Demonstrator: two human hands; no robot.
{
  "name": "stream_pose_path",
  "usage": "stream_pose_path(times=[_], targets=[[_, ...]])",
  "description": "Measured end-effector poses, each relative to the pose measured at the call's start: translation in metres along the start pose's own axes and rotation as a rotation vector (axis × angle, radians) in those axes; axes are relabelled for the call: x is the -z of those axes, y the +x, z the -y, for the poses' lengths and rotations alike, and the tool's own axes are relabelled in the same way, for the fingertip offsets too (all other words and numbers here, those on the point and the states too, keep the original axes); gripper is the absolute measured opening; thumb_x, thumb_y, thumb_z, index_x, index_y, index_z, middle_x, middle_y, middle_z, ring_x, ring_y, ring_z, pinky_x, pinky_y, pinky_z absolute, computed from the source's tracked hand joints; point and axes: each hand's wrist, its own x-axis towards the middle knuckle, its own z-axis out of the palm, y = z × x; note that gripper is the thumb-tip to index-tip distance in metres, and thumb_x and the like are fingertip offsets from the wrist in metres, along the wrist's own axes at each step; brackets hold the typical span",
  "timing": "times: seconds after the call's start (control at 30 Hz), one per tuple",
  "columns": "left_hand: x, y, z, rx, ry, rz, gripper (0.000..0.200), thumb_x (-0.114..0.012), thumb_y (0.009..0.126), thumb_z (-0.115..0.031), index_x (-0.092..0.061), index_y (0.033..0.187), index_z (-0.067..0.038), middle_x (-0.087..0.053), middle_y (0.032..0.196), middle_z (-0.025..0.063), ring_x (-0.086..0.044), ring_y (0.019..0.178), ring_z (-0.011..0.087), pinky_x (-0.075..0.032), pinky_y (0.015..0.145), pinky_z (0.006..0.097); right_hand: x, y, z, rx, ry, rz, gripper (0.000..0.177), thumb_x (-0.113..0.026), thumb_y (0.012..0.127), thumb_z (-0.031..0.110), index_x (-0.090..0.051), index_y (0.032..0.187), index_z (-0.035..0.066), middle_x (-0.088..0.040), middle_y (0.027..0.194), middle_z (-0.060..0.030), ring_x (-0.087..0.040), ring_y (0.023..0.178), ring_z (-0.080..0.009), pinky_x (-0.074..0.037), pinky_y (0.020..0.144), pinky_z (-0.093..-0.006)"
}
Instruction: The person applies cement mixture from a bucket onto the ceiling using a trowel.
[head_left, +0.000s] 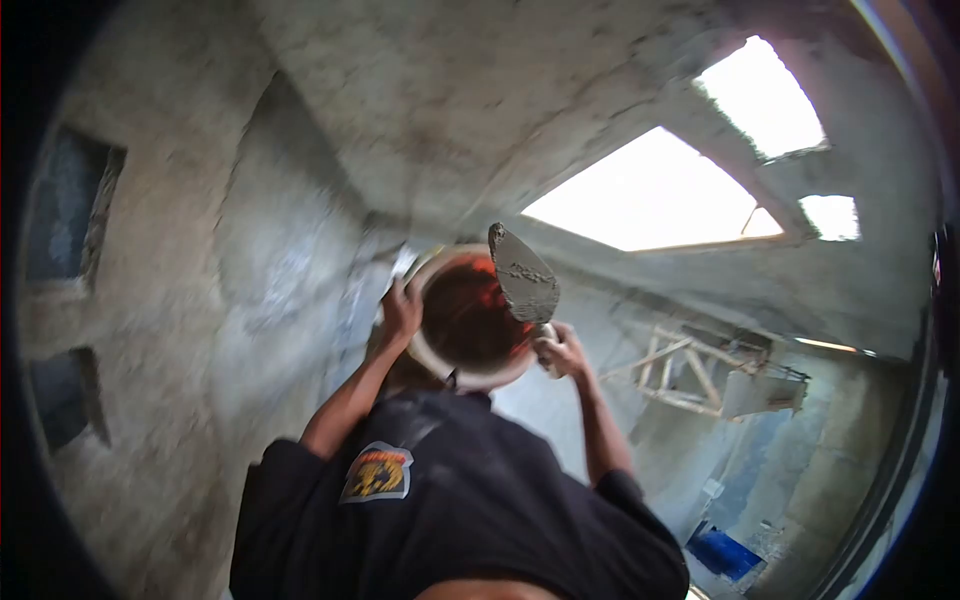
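I read the right hand (562, 352) first: its fingers are closed around the handle of a trowel (528, 285), whose blade, coated with grey paste, extends forward from them and partly overlaps the bucket. The left hand (402, 310) has bent fingers set against the near-left edge of the bucket (490, 379); I cannot tell whether they pinch the rim. The bucket lies between both sets of fingers, its open mouth showing a dark, reddish interior; blur prevents me from reading its contents. For sound handling, I advise firm pressure on the handle, a steady wrist and the blade face kept near level, since the paste could slide off. I would also keep the left fingers clear of the blade edge and the bucket braced against tipping. Closer to the body than the fingers, a dark shirt (480, 500) carries a badge (377, 473) with a gold emblem; reddish marks along its top resemble lettering, too small to read. I find no other legible label or brand. Well beyond the right fingers stands a wooden frame (685, 375).
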Motion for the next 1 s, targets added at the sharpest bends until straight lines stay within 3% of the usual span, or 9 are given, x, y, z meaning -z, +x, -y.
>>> stream_pose_path(times=[0.2, 0.5, 0.57, 0.63, 0.67, 0.7, 0.77, 0.9, 1.0], targets=[[0.010, -0.003, -0.003, 0.126, 0.039, 0.099, 0.033, -0.047, 0.087, -0.029, -0.051, 0.087, 0.004, -0.055, 0.076, 0.0284, -0.052, 0.075, 0.0458, -0.041, 0.063, 0.0464, 0.020, 0.031, 0.117, 0.475, 0.302, -0.308, 0.035, -0.051, 0.071, 0.025, -0.048, 0.094, 0.000, -0.047, 0.065, -0.0060, -0.045, 0.045, -0.0135, -0.038, 0.038, -0.0268], [0.001, -0.008, 0.011, 0.086, 0.067, 0.061, 0.035, -0.047, 0.087, -0.031, -0.051, 0.089, 0.004, -0.055, 0.075, 0.0283, -0.052, 0.072, 0.0455, -0.041, 0.061, 0.0473, 0.105, 0.076, 0.305, 1.097, 0.308, -0.688, 0.035, -0.042, 0.085, 0.020, -0.040, 0.117, 0.005, -0.051, 0.073, -0.0076, -0.051, 0.049, -0.0142, -0.042, 0.041, -0.0254], [-0.002, -0.009, 0.017, 0.089, 0.058, 0.059, 0.034, -0.047, 0.087, -0.030, -0.051, 0.087, 0.004, -0.055, 0.075, 0.0284, -0.052, 0.072, 0.0455, -0.041, 0.062, 0.0473, 0.113, 0.082, 0.348, 0.960, 0.324, -0.971, 0.035, -0.044, 0.085, 0.019, -0.042, 0.117, 0.007, -0.052, 0.078, -0.0095, -0.052, 0.050, -0.0138, -0.043, 0.041, -0.0264], [0.000, -0.007, 0.015, 0.130, 0.014, 0.112, 0.032, -0.047, 0.087, -0.029, -0.050, 0.084, 0.004, -0.054, 0.074, 0.0288, -0.052, 0.073, 0.0458, -0.041, 0.061, 0.0475, 0.115, 0.087, 0.370, 1.102, -0.070, -1.178, 0.034, -0.047, 0.083, 0.015, -0.044, 0.116, 0.007, -0.053, 0.088, -0.0133, -0.052, 0.049, -0.0145, -0.044, 0.041, -0.0261], [0.002, -0.005, 0.012, 0.117, 0.012, 0.110, 0.032, -0.047, 0.087, -0.029, -0.050, 0.084, 0.004, -0.054, 0.074, 0.0288, -0.052, 0.073, 0.0458, -0.041, 0.061, 0.0475, 0.150, 0.109, 0.369, 1.226, -0.575, -1.398, 0.040, -0.050, 0.083, 0.020, -0.041, 0.119, 0.007, -0.055, 0.085, -0.0112, -0.055, 0.053, -0.0117, -0.043, 0.041, -0.0251], [0.004, -0.004, 0.009, 0.122, 0.004, 0.114, 0.031, -0.047, 0.087, -0.028, -0.050, 0.082, 0.003, -0.054, 0.073, 0.0287, -0.052, 0.072, 0.0459, -0.040, 0.060, 0.0477, 0.155, 0.112, 0.377, 1.176, -0.499, -1.373, 0.041, -0.052, 0.082, 0.022, -0.041, 0.119, 0.008, -0.055, 0.088, -0.0139, -0.057, 0.058, -0.0160, -0.046, 0.047, -0.0289], [0.004, -0.003, 0.007, 0.119, -0.005, 0.117, 0.030, -0.047, 0.087, -0.027, -0.049, 0.080, 0.003, -0.054, 0.072, 0.0285, -0.052, 0.072, 0.0461, -0.040, 0.059, 0.0478, 0.151, 0.113, 0.385, 1.274, -0.884, -1.641, 0.042, -0.052, 0.082, 0.024, -0.040, 0.120, 0.009, -0.054, 0.093, -0.0183, -0.058, 0.065, -0.0256, -0.049, 0.059, -0.0371], [0.002, -0.004, 0.010, 0.144, -0.035, 0.104, 0.028, -0.048, 0.086, -0.025, -0.047, 0.078, 0.002, -0.054, 0.068, 0.0271, -0.052, 0.070, 0.0462, -0.040, 0.056, 0.0482, 0.153, 0.130, 0.388, 1.142, -0.967, -1.603, 0.044, -0.050, 0.083, 0.024, -0.037, 0.122, 0.010, -0.053, 0.098, -0.0218, -0.058, 0.074, -0.0359, -0.047, 0.069, -0.0446], [0.000, -0.005, 0.013, 0.147, -0.052, 0.094, 0.028, -0.047, 0.086, -0.025, -0.045, 0.077, 0.001, -0.054, 0.067, 0.0268, -0.052, 0.069, 0.0462, -0.039, 0.056, 0.0485, 0.154, 0.139, 0.391, 0.779, -0.785, -1.615, 0.053, -0.048, 0.085, 0.024, -0.024, 0.131, 0.012, -0.053, 0.095, -0.0229, -0.059, 0.076, -0.0384, -0.047, 0.063, -0.0448]])
